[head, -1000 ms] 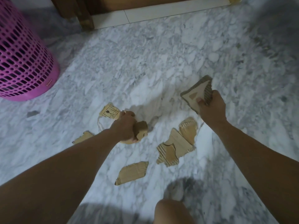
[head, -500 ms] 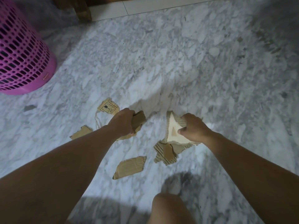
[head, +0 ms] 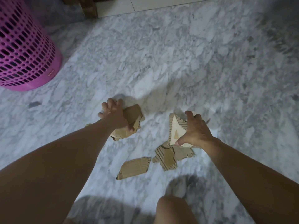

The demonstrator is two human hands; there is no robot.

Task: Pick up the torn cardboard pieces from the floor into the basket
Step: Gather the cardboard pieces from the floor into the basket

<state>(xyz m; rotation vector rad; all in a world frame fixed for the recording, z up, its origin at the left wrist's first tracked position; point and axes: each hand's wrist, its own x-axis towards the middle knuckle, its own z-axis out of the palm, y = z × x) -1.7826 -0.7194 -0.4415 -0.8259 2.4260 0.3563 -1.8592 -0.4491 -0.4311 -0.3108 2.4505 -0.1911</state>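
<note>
Grey marble floor is lying under everything, with the pink basket standing well away from the scraps. The left hand is gripping brown cardboard pieces under its thumb, fingers spread. The right hand is pinching a pale piece just above loose scraps and a flat piece, farther from the basket.

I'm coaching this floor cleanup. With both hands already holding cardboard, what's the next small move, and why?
Probably lower the right hand, which grips a pale piece, onto the striped scraps directly beneath it and gather them into the same grip. They and a flat brown piece lie loose on the floor, while the pink basket stands far off left.
</note>
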